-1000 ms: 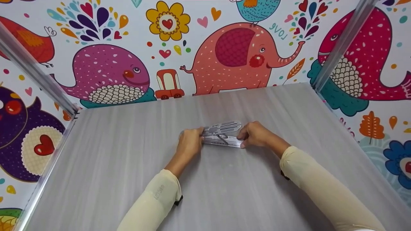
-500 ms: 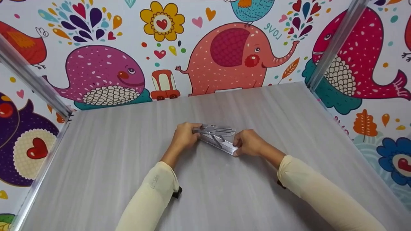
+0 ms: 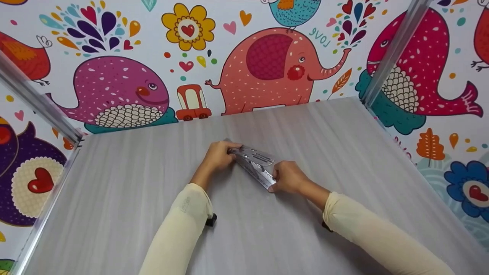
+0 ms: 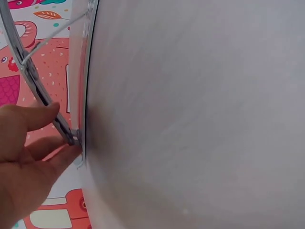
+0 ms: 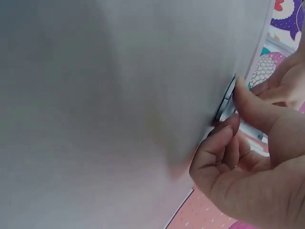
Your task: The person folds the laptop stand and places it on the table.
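A silver folding stand (image 3: pixel 255 165) lies at a slant between both hands, close over the table. Two slim slotted panels meet at a hinge, and a thin strut links them, plain in the left wrist view. My left hand (image 3: pixel 218 156) pinches the hinged end, thumb on the upper panel (image 4: pixel 33 78) and fingers at the hinge. At the other end, my right hand (image 3: pixel 291 176) holds the lower panel's near corner between thumb and curled fingers. In the right wrist view my right hand (image 5: pixel 267 157) hides much of the stand (image 5: pixel 227 101).
A grey wood-grain table (image 3: pixel 153 198) spreads under the hands. Behind it rises a wall with cartoon animals (image 3: pixel 267 72). Metal posts stand at the back left corner (image 3: pixel 42 101) and back right corner (image 3: pixel 397 49).
The stand has turned so its right end points nearer the person. My right hand has come nearer and to the left; my left hand has moved slightly away. Both keep their hold.
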The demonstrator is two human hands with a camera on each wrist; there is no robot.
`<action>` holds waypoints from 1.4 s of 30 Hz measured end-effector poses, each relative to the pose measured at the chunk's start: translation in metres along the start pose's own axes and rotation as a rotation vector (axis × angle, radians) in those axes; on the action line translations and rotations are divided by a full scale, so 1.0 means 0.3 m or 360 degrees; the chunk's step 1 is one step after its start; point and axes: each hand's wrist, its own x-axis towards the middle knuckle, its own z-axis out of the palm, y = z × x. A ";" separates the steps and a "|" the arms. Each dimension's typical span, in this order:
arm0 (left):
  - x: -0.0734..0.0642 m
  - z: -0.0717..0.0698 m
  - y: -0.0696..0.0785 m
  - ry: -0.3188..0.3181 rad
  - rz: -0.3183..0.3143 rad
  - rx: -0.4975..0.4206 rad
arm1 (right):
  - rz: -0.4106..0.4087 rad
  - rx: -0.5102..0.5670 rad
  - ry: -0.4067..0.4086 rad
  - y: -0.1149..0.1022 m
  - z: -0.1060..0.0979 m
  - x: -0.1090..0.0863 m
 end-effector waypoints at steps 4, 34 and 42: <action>0.033 0.003 0.002 -0.0036 0.0044 -0.0024 | 0.0098 0.0005 0.0047 -0.021 0.016 -0.008; 0.098 -0.016 -0.045 -0.0233 -0.0005 -0.0199 | 0.0351 0.0188 -0.0109 -0.199 0.126 0.028; 0.081 -0.014 -0.042 -0.0315 0.0033 -0.0227 | 0.0268 0.0088 -0.0169 -0.175 0.116 0.031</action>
